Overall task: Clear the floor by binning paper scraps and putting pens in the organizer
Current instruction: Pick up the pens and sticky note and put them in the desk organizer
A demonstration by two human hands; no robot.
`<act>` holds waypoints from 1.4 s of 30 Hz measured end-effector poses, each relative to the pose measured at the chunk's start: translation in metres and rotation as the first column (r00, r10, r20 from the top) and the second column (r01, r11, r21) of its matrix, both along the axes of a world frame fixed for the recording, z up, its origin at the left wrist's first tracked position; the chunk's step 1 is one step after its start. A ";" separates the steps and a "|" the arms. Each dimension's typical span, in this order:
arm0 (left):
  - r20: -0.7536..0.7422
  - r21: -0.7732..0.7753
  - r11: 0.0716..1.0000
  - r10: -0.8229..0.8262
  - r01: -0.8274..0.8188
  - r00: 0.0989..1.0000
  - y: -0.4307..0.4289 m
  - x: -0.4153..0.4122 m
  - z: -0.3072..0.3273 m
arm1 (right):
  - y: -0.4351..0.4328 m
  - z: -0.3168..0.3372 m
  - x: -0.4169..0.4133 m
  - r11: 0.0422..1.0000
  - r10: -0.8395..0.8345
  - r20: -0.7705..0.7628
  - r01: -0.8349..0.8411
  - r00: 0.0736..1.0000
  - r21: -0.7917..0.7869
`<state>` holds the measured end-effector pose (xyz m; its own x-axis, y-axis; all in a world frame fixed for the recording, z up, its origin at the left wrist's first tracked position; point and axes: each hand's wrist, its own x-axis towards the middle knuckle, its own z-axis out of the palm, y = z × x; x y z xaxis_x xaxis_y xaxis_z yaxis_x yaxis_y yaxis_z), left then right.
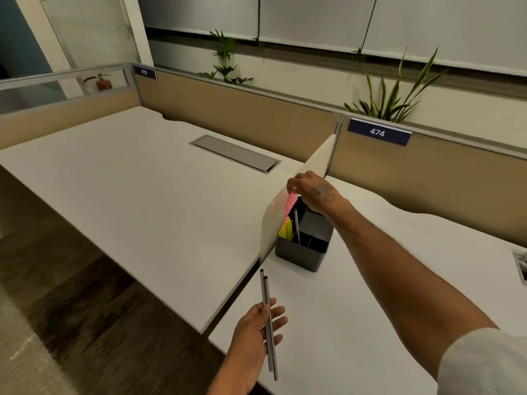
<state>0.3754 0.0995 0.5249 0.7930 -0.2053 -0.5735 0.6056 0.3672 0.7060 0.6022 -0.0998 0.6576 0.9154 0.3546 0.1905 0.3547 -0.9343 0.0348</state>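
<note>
A dark grey desk organizer stands on the white desk beside a low white divider panel. Yellow and orange notes and one thin grey pen stand in its compartments. My right hand hovers over the organizer's far end, fingers pinched on a pink paper note that hangs into the top. Near the desk's front corner my left hand holds two thin dark pens, their tips pointing toward the organizer.
A second white desk with a grey cable hatch lies to the left. Beige partitions labelled 473 and 474 back both desks, with plants behind. Dark wood floor shows at lower left. A small photo-like item sits at the right edge.
</note>
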 end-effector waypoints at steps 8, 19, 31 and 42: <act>-0.033 -0.016 1.000 -0.008 0.008 0.999 0.001 0.006 -0.009 | 0.000 -0.034 0.009 0.982 -0.115 -0.343 0.158 0.932 0.103; 0.082 0.020 0.998 -0.055 0.054 0.995 -0.019 0.017 0.006 | -0.020 -0.039 -0.023 0.919 -0.200 -0.225 0.262 0.954 0.294; 0.282 0.227 0.949 -0.279 0.219 0.918 -0.076 0.053 0.038 | -0.026 -0.049 -0.152 0.513 0.126 -0.599 0.465 0.791 0.722; 0.396 0.500 0.807 -0.536 0.315 0.745 -0.088 0.100 0.022 | -0.054 -0.050 -0.128 0.452 -0.024 -0.506 0.461 0.862 0.764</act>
<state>0.4754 0.0119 0.5470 0.8635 -0.4486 -0.2303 0.1523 -0.2034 0.9672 0.4741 -0.1535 0.6078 0.9928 -0.0317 -0.1156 -0.1171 -0.4620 -0.8791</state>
